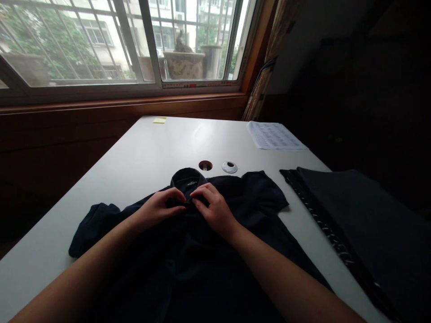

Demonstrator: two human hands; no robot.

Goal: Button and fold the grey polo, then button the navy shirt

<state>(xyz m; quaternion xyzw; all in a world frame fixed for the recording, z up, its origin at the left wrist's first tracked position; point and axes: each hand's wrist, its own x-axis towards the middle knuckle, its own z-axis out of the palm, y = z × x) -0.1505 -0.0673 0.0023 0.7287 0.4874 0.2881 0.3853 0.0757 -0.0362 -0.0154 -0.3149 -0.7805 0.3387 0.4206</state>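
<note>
A dark navy short-sleeved shirt (205, 251) lies front up on the white table, its collar (188, 172) toward the window and its sleeves spread to both sides. Just below the collar, my left hand (164, 206) pinches the shirt's front edge between thumb and fingers. Close beside it, my right hand (213, 208) pinches the opposite edge at the same spot. The fingertips of both hands nearly meet at the neck opening. Whether a button sits between them is too small and dark to make out.
Dark folded cloth (363, 215) covers the table's right side. Printed papers (276, 136) lie at the back right, a yellow sticky note (159, 120) at the back left. Beyond the collar are a round hole (205, 165) in the white table (117, 166) and its loose cover (229, 167). A barred window stands behind.
</note>
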